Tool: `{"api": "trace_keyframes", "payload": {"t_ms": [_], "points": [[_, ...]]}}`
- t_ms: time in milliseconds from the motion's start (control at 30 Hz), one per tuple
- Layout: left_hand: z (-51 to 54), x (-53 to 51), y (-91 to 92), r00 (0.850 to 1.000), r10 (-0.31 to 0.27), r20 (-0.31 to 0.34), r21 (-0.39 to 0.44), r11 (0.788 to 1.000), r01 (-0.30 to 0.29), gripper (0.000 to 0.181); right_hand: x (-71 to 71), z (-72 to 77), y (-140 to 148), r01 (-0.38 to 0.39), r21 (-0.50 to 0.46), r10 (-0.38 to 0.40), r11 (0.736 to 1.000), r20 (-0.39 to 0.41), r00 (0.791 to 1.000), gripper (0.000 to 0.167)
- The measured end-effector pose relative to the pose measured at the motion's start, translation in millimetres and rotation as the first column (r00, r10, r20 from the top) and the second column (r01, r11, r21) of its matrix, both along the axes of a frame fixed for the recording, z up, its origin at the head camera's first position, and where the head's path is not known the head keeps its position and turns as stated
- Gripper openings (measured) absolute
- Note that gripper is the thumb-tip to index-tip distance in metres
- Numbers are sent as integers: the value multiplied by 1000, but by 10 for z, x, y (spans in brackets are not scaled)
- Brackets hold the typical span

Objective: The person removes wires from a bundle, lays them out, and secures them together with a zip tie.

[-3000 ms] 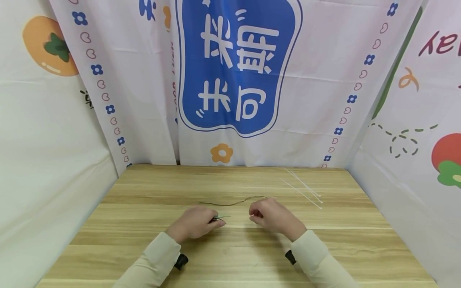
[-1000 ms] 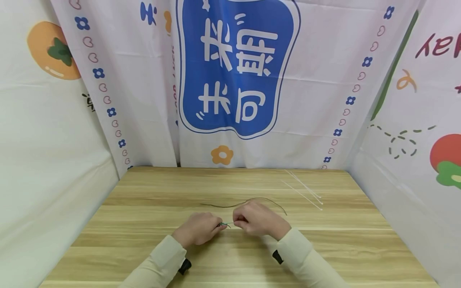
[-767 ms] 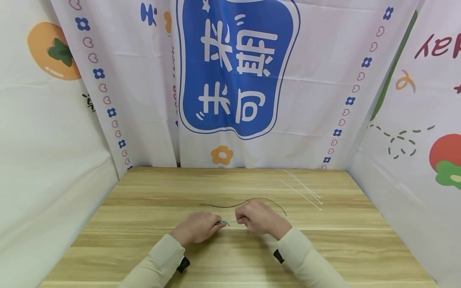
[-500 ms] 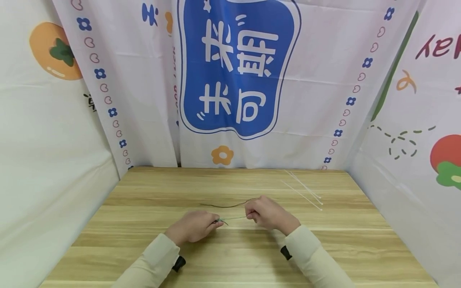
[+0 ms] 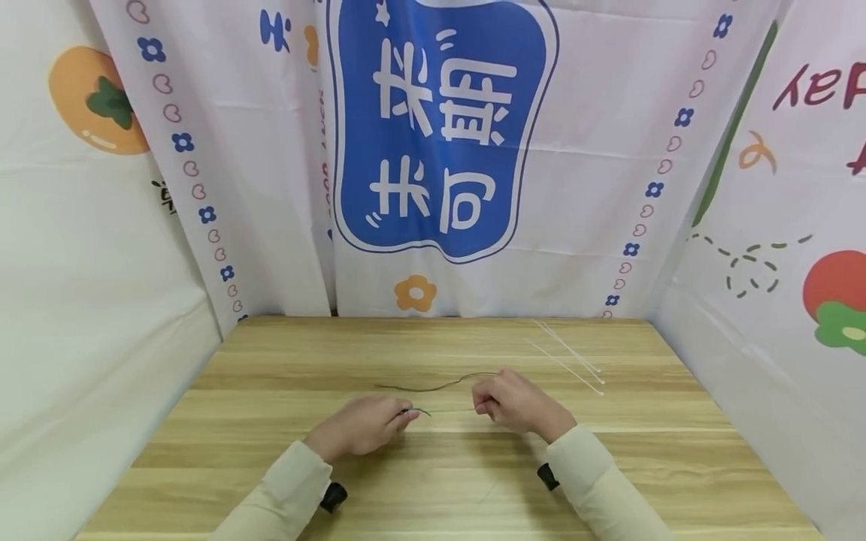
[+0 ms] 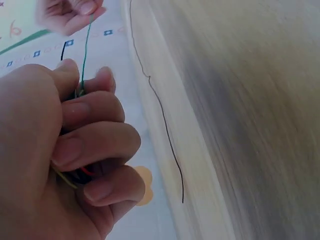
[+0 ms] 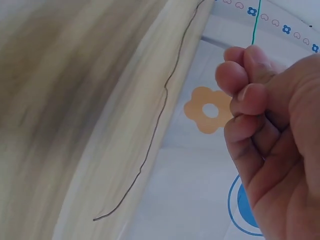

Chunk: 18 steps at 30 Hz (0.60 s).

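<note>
In the head view my left hand (image 5: 361, 427) and right hand (image 5: 517, 402) face each other above the table, a thin green wire (image 5: 449, 410) stretched between them. The left wrist view has my left hand (image 6: 95, 135) curled round a bundle of wires; yellow (image 6: 65, 179), red (image 6: 87, 171) and black (image 6: 63, 51) pieces show, much of the rest covered by the fingers. The green wire (image 6: 86, 50) rises from between thumb and forefinger. My right hand (image 7: 270, 110) pinches the green wire's (image 7: 256, 25) other end between thumb and fingertip.
A loose dark wire (image 5: 426, 389) lies wavy on the wooden table (image 5: 271, 481) just beyond both hands. Several thin white ties (image 5: 564, 367) lie at the back right. A printed cloth (image 5: 588, 150) hangs behind the table, with more cloth at both sides.
My right hand has moved right, away from the left, and more green wire now spans the gap. The left hand has shifted slightly left, still holding the bundle.
</note>
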State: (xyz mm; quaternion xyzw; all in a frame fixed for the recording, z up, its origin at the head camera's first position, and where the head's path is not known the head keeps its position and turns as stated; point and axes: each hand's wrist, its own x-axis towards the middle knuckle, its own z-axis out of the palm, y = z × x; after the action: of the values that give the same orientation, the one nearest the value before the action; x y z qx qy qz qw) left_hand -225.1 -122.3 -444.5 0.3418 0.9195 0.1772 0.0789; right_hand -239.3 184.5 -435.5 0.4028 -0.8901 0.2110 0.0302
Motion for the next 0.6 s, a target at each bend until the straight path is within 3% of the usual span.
{"api": "trace_keyframes", "payload": {"t_ms": [200,600], "points": [[-13,-11,11,1000,20,-17,39,999,-20,40,25,-47,29,16,18,-17,1000,45,999,29],[-6,13,55,985,175,-15,78,982,-173,31,57,-32,2,-13,36,11,999,39,999,27]]}}
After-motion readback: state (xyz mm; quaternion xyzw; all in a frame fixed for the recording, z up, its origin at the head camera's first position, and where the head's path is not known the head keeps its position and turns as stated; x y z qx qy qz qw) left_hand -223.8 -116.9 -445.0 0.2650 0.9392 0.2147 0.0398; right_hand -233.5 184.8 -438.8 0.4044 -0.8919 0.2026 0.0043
